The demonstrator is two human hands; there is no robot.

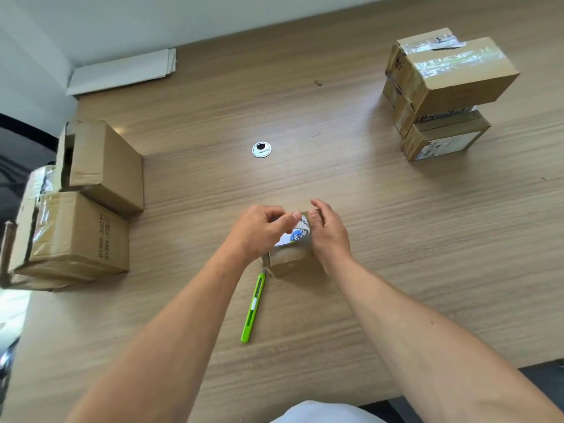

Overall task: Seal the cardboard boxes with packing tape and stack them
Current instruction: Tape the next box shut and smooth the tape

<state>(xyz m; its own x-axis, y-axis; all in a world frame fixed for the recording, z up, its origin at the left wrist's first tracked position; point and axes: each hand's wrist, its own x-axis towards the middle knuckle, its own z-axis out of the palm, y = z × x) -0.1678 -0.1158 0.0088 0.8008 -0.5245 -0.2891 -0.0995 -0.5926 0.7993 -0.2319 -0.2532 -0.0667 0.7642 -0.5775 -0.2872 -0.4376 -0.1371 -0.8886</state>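
While packing tape roll is sitting mid-table, both hands are holding it: left hand pinching its top edge, right hand curling round its side. Green knife lying just beside roll. Taped box stack sitting far right, untaped boxes sitting left

Person's arms and clothing, head view.
Two bare forearms, the left forearm and right forearm, end in an ungloved left hand and right hand. A white garment shows at the lower edge.
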